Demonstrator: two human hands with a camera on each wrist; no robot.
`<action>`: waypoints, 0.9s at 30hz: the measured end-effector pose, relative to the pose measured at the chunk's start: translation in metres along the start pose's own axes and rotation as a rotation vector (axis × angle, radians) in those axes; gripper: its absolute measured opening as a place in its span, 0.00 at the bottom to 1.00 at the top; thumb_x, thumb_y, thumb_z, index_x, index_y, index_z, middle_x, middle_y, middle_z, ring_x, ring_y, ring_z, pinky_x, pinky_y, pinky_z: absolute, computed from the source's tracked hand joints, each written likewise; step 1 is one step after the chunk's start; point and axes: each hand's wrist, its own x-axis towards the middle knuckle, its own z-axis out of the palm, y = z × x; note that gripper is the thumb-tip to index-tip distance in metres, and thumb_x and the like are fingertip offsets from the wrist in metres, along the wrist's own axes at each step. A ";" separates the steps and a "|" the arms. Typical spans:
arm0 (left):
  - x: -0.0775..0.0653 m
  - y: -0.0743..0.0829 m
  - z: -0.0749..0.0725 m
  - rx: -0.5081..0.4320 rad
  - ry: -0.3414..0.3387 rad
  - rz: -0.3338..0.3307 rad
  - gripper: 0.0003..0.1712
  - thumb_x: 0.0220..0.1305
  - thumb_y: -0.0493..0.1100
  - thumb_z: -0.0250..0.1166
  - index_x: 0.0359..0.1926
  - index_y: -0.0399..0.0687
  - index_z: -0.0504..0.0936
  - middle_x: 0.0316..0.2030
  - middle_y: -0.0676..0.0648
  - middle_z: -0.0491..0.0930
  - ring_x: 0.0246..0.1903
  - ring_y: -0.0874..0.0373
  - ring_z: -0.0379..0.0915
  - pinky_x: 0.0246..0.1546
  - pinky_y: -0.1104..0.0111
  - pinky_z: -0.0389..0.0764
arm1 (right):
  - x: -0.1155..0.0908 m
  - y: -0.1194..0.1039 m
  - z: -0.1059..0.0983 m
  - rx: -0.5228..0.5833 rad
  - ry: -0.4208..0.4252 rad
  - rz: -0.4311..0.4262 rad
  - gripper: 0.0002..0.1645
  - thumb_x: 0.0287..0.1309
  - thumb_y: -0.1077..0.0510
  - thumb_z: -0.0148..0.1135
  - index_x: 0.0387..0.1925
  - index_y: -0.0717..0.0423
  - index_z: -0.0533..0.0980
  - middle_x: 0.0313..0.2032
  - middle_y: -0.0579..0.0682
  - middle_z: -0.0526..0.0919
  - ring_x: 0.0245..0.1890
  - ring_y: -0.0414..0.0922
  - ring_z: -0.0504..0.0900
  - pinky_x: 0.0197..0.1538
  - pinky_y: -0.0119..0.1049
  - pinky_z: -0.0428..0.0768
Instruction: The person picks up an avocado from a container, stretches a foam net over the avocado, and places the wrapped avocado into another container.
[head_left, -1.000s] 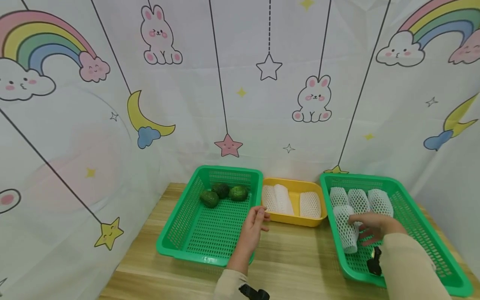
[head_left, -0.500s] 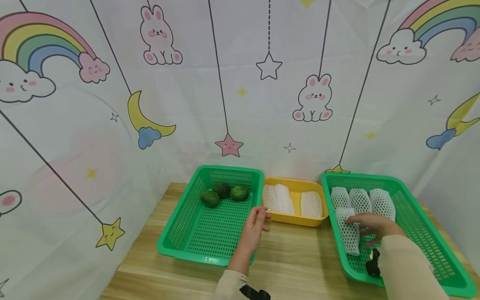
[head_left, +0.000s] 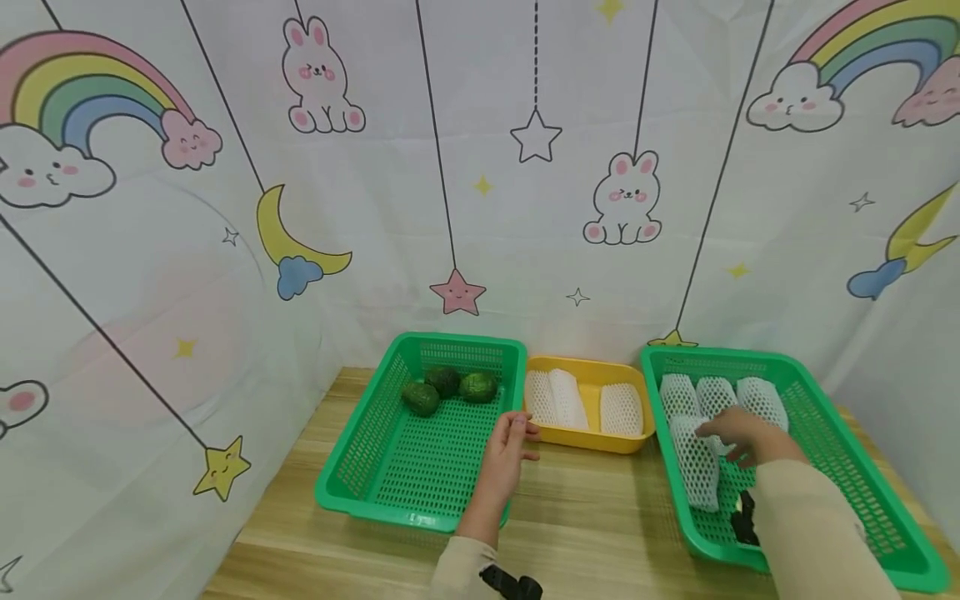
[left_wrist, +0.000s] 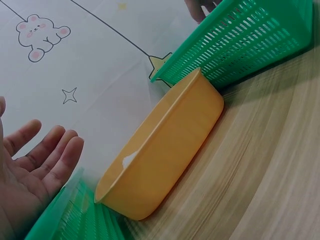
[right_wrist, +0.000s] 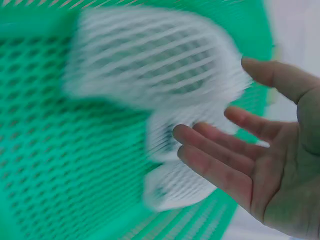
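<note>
My right hand (head_left: 742,435) hovers with relaxed, parted fingers over the right green basket (head_left: 847,467), holding nothing. Just left of its fingertips lies an avocado in a white foam net sleeve (head_left: 695,471), nearest of several sleeved ones. In the right wrist view, that sleeved avocado (right_wrist: 150,57) is blurred, and the open right hand (right_wrist: 250,157) is apart from its lower side. My left hand (head_left: 506,450) is idle beside the right rim of the left green basket (head_left: 397,517), its fingers (left_wrist: 65,160) loosely bent with nothing in them.
Three bare avocados (head_left: 420,398) sit at the back of the left basket. Between the baskets stands a yellow tray (head_left: 588,440) with foam net sleeves (head_left: 621,408). Behind everything hangs a printed curtain (head_left: 375,208); the table (head_left: 585,533) is wooden.
My right hand has let go of the front sleeved avocado, which now lies flat in the basket, and has lifted slightly away from it. The left hand has stayed put.
</note>
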 end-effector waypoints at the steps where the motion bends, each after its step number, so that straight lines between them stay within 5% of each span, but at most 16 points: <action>1: 0.000 0.000 0.000 -0.006 0.006 -0.002 0.18 0.75 0.42 0.40 0.51 0.32 0.68 0.44 0.31 0.72 0.42 0.48 0.72 0.41 0.49 0.76 | -0.002 -0.007 -0.001 0.008 0.023 -0.017 0.45 0.61 0.48 0.54 0.61 0.81 0.49 0.53 0.80 0.60 0.44 0.66 0.74 0.40 0.50 0.78; 9: 0.003 -0.002 0.005 0.007 0.023 0.030 0.19 0.75 0.42 0.41 0.48 0.28 0.70 0.42 0.28 0.72 0.39 0.55 0.73 0.40 0.48 0.76 | -0.029 -0.063 0.031 0.046 0.147 -0.262 0.41 0.64 0.44 0.52 0.64 0.71 0.54 0.59 0.76 0.56 0.55 0.67 0.64 0.48 0.54 0.73; 13: 0.004 -0.001 0.009 0.003 0.039 0.046 0.17 0.74 0.40 0.42 0.45 0.27 0.70 0.41 0.30 0.74 0.38 0.54 0.74 0.39 0.49 0.76 | -0.031 -0.066 0.062 -0.024 0.263 -0.267 0.39 0.62 0.48 0.55 0.63 0.69 0.57 0.61 0.75 0.50 0.59 0.70 0.52 0.53 0.63 0.63; 17: 0.007 0.006 0.006 0.016 0.039 0.060 0.14 0.72 0.40 0.47 0.43 0.30 0.71 0.40 0.35 0.75 0.38 0.54 0.75 0.36 0.61 0.78 | -0.027 -0.054 0.087 -0.086 0.345 -0.235 0.40 0.60 0.55 0.58 0.66 0.69 0.53 0.64 0.73 0.43 0.61 0.72 0.45 0.57 0.66 0.56; 20: 0.019 0.026 -0.011 0.080 0.038 0.105 0.13 0.70 0.42 0.52 0.45 0.34 0.71 0.40 0.37 0.75 0.39 0.52 0.74 0.35 0.65 0.76 | -0.024 -0.044 0.098 -0.112 0.362 -0.216 0.39 0.60 0.61 0.55 0.67 0.69 0.50 0.66 0.71 0.42 0.62 0.71 0.48 0.56 0.65 0.58; 23: 0.046 0.051 -0.043 0.240 0.054 0.133 0.14 0.69 0.44 0.54 0.49 0.39 0.70 0.43 0.40 0.74 0.42 0.51 0.71 0.39 0.61 0.75 | -0.022 -0.039 0.104 -0.115 0.377 -0.214 0.37 0.59 0.65 0.50 0.68 0.67 0.50 0.67 0.70 0.43 0.62 0.71 0.51 0.56 0.64 0.60; 27: 0.091 0.061 -0.095 0.487 0.041 0.002 0.16 0.70 0.45 0.50 0.55 0.45 0.67 0.53 0.42 0.69 0.52 0.48 0.66 0.46 0.54 0.71 | -0.022 -0.037 0.105 -0.085 0.371 -0.214 0.38 0.56 0.68 0.44 0.69 0.63 0.50 0.68 0.68 0.44 0.64 0.69 0.49 0.59 0.63 0.56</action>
